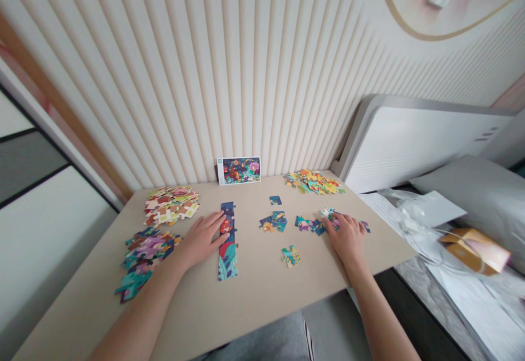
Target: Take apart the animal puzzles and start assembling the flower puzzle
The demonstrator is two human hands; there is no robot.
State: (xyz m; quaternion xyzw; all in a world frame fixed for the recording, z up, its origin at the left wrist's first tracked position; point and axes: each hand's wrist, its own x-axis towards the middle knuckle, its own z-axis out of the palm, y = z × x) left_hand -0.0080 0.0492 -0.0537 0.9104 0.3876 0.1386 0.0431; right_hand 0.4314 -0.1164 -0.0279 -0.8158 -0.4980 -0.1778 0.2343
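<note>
A joined vertical strip of jigsaw puzzle [228,262] lies on the table, dark blue at the top, red and teal lower down. My left hand [207,236] rests beside it, fingers apart, fingertips touching its left edge. My right hand [346,234] lies over a row of loose puzzle pieces [315,226], thumb and fingers spread and touching some of them. What lies under its palm is hidden. Between the hands are a joined dark-blue and orange cluster [273,222], a single blue piece [275,200] and a teal-yellow cluster [291,256].
A picture card [241,170] leans on the ribbed wall. Piles of pieces sit at the back left [170,205], front left [145,260] and back right [314,181]. Right of the table [262,301] are a headboard [426,142], papers and an orange box [473,250].
</note>
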